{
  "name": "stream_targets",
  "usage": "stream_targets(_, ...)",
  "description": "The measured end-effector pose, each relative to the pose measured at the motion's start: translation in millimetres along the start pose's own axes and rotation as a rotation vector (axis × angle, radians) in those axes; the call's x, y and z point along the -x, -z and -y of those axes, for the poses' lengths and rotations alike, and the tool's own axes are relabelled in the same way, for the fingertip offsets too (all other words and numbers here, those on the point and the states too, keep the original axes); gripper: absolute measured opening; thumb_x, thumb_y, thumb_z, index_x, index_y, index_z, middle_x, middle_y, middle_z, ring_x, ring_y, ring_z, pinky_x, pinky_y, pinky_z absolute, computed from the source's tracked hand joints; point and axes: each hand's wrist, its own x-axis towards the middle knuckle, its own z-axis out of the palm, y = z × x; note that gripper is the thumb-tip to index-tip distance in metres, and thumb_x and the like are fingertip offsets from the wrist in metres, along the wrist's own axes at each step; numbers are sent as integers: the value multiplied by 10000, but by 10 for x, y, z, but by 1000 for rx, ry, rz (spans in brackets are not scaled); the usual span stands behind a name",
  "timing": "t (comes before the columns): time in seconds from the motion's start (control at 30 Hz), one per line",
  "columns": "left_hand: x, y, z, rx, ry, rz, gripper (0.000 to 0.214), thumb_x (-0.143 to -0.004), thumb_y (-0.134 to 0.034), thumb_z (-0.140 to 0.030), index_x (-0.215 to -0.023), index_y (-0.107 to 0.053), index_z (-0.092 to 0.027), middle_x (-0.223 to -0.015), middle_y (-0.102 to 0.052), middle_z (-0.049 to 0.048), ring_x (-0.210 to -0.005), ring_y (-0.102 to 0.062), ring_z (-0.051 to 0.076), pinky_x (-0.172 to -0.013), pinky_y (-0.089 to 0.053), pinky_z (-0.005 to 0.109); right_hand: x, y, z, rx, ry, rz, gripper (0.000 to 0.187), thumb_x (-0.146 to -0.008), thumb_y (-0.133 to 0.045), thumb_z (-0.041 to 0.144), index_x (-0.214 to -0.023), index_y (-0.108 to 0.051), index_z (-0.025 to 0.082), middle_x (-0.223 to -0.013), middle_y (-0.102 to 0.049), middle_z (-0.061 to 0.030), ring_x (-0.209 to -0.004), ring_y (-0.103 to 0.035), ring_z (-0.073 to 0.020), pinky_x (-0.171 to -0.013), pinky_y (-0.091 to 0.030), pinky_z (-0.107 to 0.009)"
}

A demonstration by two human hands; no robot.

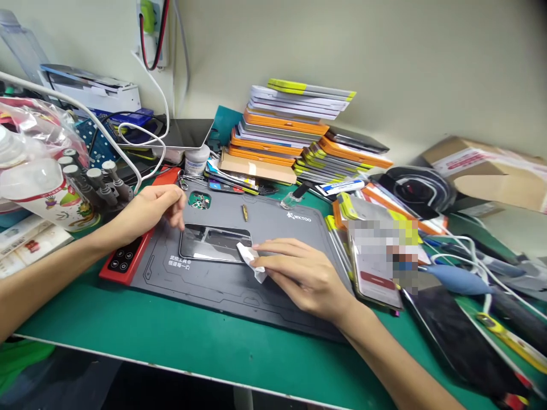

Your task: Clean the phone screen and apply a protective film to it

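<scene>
behind the grey mat [205, 290] stands a plain pale wall [405, 62], with a green plug [147, 16] fixed high above the mat's left side. under the mat spreads a green table [256, 341], its pale front edge running before the mat. beyond the mat's far right corner sits an open cardboard box [508, 191], rather blurred. just past the mat's far edge rises a tall, uneven pile of flat boxes [282, 122] in orange, white, grey and yellow. left of the mat crowd a clear plastic bag [47, 125], a printed cup [51, 196] and some upright grey tools [96, 185]; a red strip [115, 276] with buttons lines that side. above the mat's middle, the right hand [303, 279] pinches a white tissue [252, 262] between closed fingers, against the right end of a glossy phone [213, 245], which lies flat left of the mat's centre. at the phone's far left corner is the left hand [160, 205], fingers loosely bent; whether they grip anything i cannot tell. right of the mat rest a second phone [371, 279], partly pixelated, and a blue bulb [459, 280]. at the mat's far edge stands a small glass bottle [291, 199]; nearer its middle lies a tiny gold piece [245, 213].
</scene>
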Motion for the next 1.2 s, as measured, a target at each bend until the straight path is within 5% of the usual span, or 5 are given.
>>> stream_targets(0.07, -2, 19, -2, 58, -13, -12, 368, -966, -596, -353, -653, -421, -270, -476, -376, -62, -452, -423, 113, -500, -400, 238, -11, -43, 23, -11, 21, 6, 315, -1063, -658, 46, -1213, -856, 239, -1215, -925, -105, -1152, -903, -256, -1046, -746, -423)
stream_targets(0.17, 5, 52, -7, 108, -23, -1, 400, -935, -545, -355, -630, -295, -290, -491, -263, -68, -445, -239, 101, -454, -268, 256, -43, -140, 52, -22, 37, 1, 312, -1089, -645, 46, -1250, -842, 227, -1223, -928, -97, -1187, -899, -248, -1102, -735, -410)
stream_targets(0.47, -8, 43, 41, 178, -30, -4, 421, -939, -550, -348, -607, -300, -288, -495, -248, -61, -476, -228, 106, -457, -253, 239, -96, -273, 34, -28, 69, 20, 345, -1105, -631, 40, -1319, -798, 253, -1185, -932, -48, -1179, -904, -249, -1200, -704, -497)
stream_targets(0.97, -44, 12, 63, 205, 4, -5, 447, -950, -585, -341, -602, -312, -279, -502, -281, -53, -480, -260, 100, -474, -290, 254, -223, -332, 165, -43, 60, 60, 411, -1078, -594, 0, -1355, -791, 231, -1215, -929, -94, -1163, -907, -246, -973, -760, -401)
stream_targets(1.2, -15, -13, -3, 171, 42, -20, 476, -984, -563, -367, -596, -302, -283, -506, -265, -59, -481, -245, 105, -495, -327, 278, -473, -492, 187, 39, 181, 57, 331, -1093, -603, -8, -1301, -751, 202, -1196, -932, -113, -1124, -914, -239, -1207, -659, -534)
